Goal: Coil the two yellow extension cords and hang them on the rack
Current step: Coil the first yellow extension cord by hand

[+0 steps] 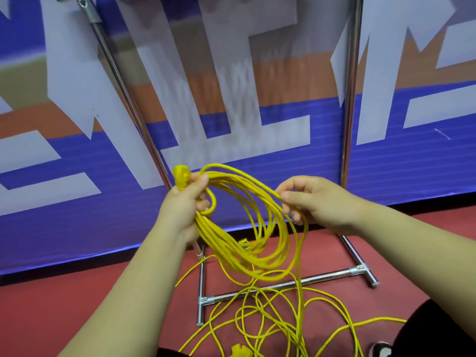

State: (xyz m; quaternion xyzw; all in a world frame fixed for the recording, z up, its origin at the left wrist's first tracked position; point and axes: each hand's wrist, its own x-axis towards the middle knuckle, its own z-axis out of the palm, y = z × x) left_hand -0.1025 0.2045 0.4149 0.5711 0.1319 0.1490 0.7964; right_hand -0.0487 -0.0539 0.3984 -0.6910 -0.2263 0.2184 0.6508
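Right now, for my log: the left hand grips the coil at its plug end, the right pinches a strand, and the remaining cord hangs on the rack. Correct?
No: the head view shows the remaining cord loose on the floor, not on the rack. The rest holds: left hand on coil, right hand on strand.

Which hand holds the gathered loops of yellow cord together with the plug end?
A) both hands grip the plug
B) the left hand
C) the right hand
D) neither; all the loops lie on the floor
B: the left hand grips the coiled loops with the yellow plug poking up above its fingers, while the right hand only pinches a single strand.
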